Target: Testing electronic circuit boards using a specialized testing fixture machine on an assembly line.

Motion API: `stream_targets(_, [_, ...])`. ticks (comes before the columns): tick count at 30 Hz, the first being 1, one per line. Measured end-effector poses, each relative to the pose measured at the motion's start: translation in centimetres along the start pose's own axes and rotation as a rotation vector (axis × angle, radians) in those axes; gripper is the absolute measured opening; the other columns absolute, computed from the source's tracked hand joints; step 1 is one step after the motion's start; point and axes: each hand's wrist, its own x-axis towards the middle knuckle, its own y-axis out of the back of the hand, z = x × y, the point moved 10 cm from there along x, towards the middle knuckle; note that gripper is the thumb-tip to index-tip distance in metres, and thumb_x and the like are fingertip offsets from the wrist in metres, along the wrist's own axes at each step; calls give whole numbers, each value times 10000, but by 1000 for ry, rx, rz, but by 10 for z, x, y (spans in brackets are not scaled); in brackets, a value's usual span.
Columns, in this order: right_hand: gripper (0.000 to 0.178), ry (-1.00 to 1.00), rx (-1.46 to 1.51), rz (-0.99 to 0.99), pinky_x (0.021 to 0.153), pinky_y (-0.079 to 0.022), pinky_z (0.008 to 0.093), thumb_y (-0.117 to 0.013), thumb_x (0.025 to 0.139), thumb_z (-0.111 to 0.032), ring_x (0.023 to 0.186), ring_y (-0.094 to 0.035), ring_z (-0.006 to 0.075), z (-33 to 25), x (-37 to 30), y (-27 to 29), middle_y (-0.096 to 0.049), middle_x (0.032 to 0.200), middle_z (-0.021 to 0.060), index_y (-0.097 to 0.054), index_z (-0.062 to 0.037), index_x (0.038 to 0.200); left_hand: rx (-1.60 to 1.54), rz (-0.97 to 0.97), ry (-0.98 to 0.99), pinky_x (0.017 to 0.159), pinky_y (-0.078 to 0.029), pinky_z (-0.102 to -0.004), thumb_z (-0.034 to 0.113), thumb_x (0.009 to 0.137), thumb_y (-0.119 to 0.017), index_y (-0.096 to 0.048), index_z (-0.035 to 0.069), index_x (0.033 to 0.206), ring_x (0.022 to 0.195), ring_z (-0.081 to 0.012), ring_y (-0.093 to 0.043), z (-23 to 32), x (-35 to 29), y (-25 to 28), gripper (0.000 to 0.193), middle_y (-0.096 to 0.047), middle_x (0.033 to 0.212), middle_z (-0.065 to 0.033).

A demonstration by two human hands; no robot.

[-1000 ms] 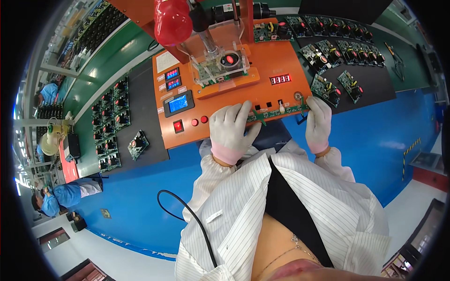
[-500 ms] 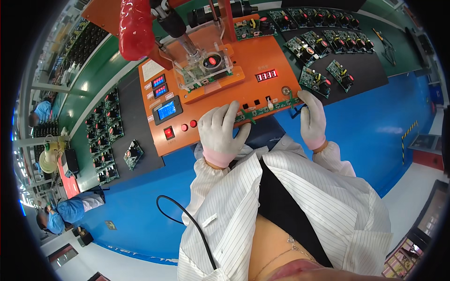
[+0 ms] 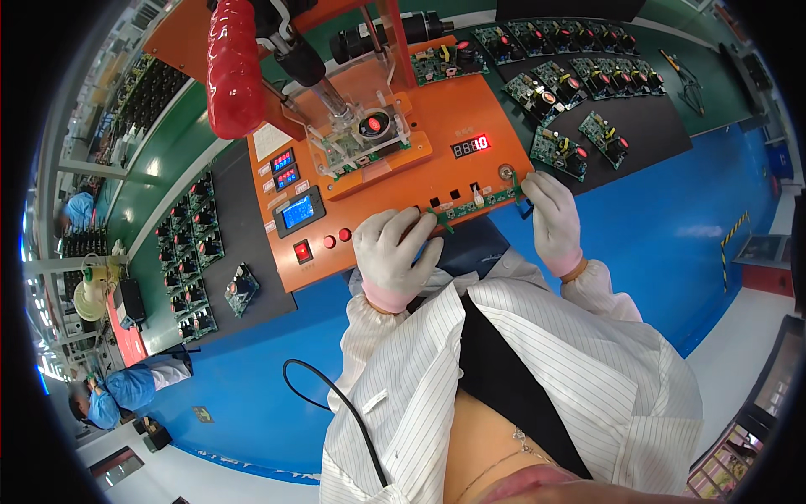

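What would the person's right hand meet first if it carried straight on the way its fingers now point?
The right hand points up and slightly left, its fingers on the end of the narrow green circuit strip. Just beyond sits the round silver knob on the orange test console, probably first; depth is hard to judge.

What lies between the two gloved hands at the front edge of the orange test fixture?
In the head view, a narrow green circuit board strip spans the gap: the left hand grips one end, the right hand the other, over the orange fixture.
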Motion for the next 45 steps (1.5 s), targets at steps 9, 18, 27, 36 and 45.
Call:
stream_targets(9, [282, -357, -202, 213, 873, -477, 380, -550, 938, -50, 984, -593, 324, 92, 11, 48, -607, 1054, 177, -610, -12, 1210, -14, 59, -71, 726, -502, -385, 80, 652, -764, -730, 99, 929, 879, -244, -606, 4, 1, 0, 279, -649, 974, -21])
stream_targets(18, [361, -613, -268, -107, 706, -467, 376, -666, 885, -234, 787, -591, 282, 153, 5, 30, -601, 836, 136, -617, -21, 1172, -11, 51, -60, 720, -507, -383, 77, 663, -764, -730, 101, 933, 884, -245, -607, 5, 3, 1, 273, -649, 981, -21])
stream_targets(27, [361, -590, -33, 41, 679, -465, 305, -693, 852, -193, 724, -549, 164, 128, 53, 64, -602, 831, 79, -630, -6, 1155, -19, 60, -55, 717, -510, -385, 75, 654, -764, -730, 100, 932, 881, -247, -612, 3, 3, 3, 281, -655, 976, -24])
stream_targets(36, [351, -271, 164, -184, 719, -487, 317, -658, 868, -227, 759, -598, 201, 59, 136, -28, -654, 907, 108, -635, -20, 1151, -28, 50, -52, 720, -507, -391, 85, 659, -765, -729, 100, 936, 886, -254, -615, 3, 2, 3, 280, -651, 973, -26])
stream_targets(45, [288, -357, 186, 86, 731, -485, 271, -586, 948, -189, 779, -607, 140, 78, 119, 2, -666, 889, 72, -637, -22, 1176, -12, 48, -59, 737, -504, -395, 99, 670, -766, -725, 104, 951, 892, -253, -615, 3, 3, 3, 284, -647, 981, -24])
